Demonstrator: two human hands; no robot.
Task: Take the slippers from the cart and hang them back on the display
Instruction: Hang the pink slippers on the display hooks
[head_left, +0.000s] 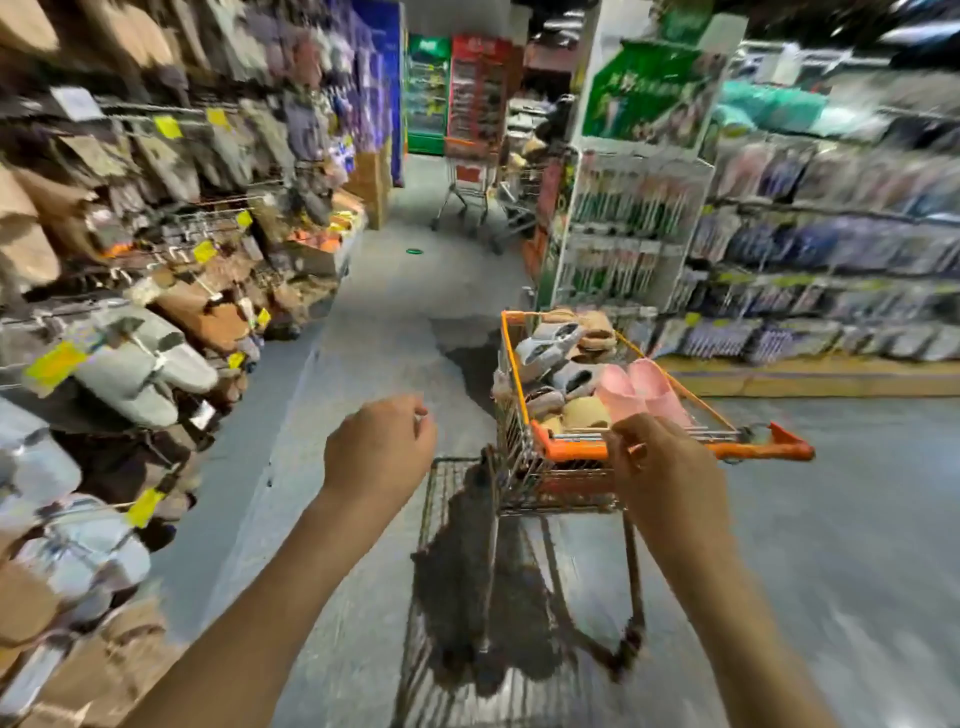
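Aisle view, pic blurry w/ motion. Biggest thing first: the display (130, 270) runs down the whole left side, hooks packed w/ slippers in tan, brown and grey, yellow tags (52, 364) dangling off the rails. Opposite, on the right, shelves (831, 249) of packaged goods (too smeared to read). Grey floor (363, 338) between them, stretching back toward a 2nd trolley (467, 192) far down the aisle.

Now the cart (561, 467), wire basket w/ orange rim, standing right of centre, near the shelves and well apart from the display. It's loaded: pink slippers (644, 389) on top at the near end, tan slippers (584, 413) just beside them, grey slippers (545, 345) and more tan ones toward the far end. All of them in the basket, none in either hand.

Right hand (667, 467) is up at the cart's near edge, over the orange handle (753, 448), fingers curled down; whether it actually grips the bar or just hangs in front, can't tell, the back of the hand hides it.

Left hand (382, 449) is in mid-air left of the cart, over the floor, fingers loosely curled, nothing in it, touching nothing.
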